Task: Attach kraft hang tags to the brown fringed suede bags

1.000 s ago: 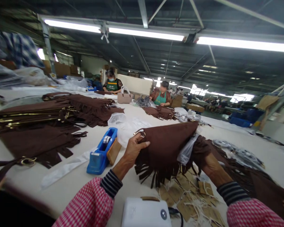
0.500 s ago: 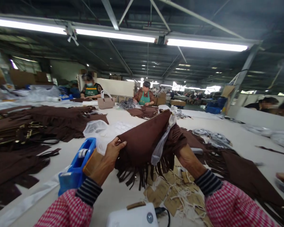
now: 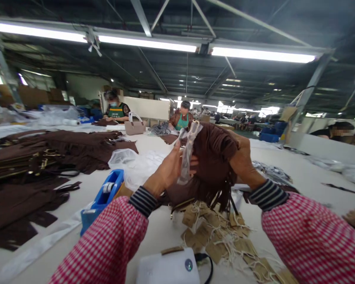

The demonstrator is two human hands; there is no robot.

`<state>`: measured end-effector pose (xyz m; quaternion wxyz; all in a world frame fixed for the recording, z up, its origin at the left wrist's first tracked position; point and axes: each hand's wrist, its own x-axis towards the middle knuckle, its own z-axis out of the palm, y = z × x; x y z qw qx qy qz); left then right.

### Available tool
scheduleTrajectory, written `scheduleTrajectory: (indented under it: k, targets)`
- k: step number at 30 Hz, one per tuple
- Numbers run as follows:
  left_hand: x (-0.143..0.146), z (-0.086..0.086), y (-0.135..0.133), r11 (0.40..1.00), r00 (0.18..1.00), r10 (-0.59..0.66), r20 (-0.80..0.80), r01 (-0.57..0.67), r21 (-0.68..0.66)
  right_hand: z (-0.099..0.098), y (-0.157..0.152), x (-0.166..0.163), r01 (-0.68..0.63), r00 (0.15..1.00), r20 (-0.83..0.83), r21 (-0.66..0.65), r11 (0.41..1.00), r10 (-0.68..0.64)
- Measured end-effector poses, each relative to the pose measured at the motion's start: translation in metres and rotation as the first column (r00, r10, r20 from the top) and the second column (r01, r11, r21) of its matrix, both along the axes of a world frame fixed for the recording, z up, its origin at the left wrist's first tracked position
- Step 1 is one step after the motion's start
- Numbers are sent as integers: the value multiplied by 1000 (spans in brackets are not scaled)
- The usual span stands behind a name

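I hold a brown fringed suede bag (image 3: pixel 213 157) up in front of me above the white table (image 3: pixel 154 236). My left hand (image 3: pixel 170 169) grips its near side, fingers closed beside a strip of clear plastic wrap (image 3: pixel 187 156) hanging from the bag's metal ring. My right hand (image 3: pixel 242 159) is closed over the bag's right side. The fringe dangles down toward a heap of brown paper tags with strings (image 3: pixel 225 236).
A blue tape dispenser (image 3: pixel 102 197) stands left of my arm, a white device (image 3: pixel 168 268) at the near edge. Piles of brown fringed bags (image 3: pixel 47 154) cover the left. Clear bags (image 3: pixel 136 165) lie behind. Other people sit at the far end and right.
I have lifted the bag from a flat spread near the table to an upright bunch at chest height. My left hand shifted from its left corner toward the plastic strip.
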<state>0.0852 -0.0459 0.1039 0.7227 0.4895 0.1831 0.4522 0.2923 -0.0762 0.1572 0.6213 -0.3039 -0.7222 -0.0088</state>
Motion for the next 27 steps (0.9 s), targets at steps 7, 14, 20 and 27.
scheduleTrajectory:
  k: [7,14,20,27]
  targets:
    - [25,24,17,984,974,-173,145,164,72,25,-17,18,223,769,538,281,933,-346]
    - [-37,-50,19,996,945,-88,-315,92,-3,-73,-16,33,220,668,697,150,964,-261]
    - [-78,-113,-11,993,797,-108,-595,117,-23,-164,-36,19,102,723,688,-204,974,69]
    - [-93,-119,-19,997,786,-43,-617,73,24,-186,-34,20,39,846,505,-378,925,171]
